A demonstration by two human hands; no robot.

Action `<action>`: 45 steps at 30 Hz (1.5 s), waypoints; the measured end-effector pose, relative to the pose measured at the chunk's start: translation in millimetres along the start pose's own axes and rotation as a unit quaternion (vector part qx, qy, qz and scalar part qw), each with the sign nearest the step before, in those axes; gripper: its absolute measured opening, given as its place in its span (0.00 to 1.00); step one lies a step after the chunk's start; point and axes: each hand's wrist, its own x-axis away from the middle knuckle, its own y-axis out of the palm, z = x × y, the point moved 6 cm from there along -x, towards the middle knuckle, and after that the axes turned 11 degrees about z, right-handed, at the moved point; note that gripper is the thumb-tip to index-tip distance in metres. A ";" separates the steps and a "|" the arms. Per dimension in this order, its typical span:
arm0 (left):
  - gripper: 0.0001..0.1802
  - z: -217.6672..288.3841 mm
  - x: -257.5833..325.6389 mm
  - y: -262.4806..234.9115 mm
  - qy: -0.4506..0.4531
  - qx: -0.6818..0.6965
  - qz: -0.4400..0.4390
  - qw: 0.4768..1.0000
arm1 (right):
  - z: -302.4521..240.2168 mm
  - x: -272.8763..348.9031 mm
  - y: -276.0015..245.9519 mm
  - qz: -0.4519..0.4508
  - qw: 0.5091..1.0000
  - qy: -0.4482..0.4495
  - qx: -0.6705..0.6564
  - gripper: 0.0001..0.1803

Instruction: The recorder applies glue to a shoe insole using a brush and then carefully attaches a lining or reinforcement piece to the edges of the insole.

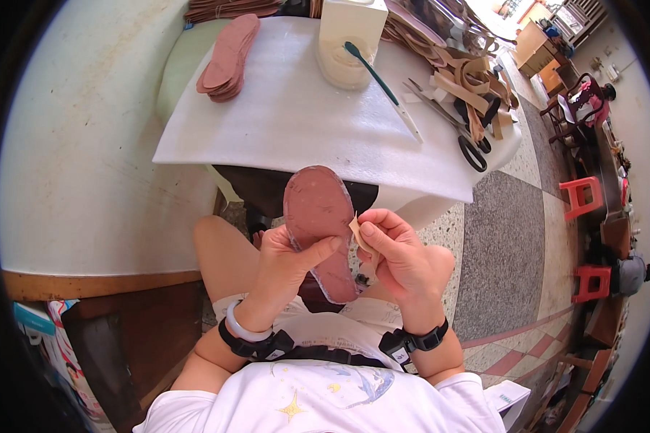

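A reddish-pink shoe insole (318,198) with a pale edge is held upright over my lap. My left hand (285,260) grips its left side, the thumb lying across its face. My right hand (397,249) pinches a short beige strip (363,237) close to the insole's right edge; whether the strip touches that edge I cannot tell. The insole's lower left part is hidden behind my left hand.
On the white-covered table (267,137) lie a stack of pink insoles (229,58), a white container (348,43), a green-and-white brush (383,88), black-handled scissors (451,119) and beige scrap strips (477,86). Red stools (581,198) stand at the right.
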 end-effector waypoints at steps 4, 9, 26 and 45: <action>0.11 1.1 0.4 0.7 0.011 -0.010 -0.001 1.000 | 1.6 -1.0 1.5 -0.021 1.000 0.000 0.008 0.06; 0.10 1.0 0.7 0.3 0.027 -0.028 0.011 0.999 | -0.3 0.1 3.8 -0.019 0.999 -0.027 0.032 0.06; 0.10 5.7 5.4 1.0 0.027 -0.051 0.023 0.998 | -14.9 10.1 15.4 0.030 0.910 -0.278 0.307 0.07; 0.10 31.2 -4.3 -1.9 0.009 -0.132 -0.018 0.991 | -4.4 11.0 26.7 0.026 0.883 -0.318 0.345 0.03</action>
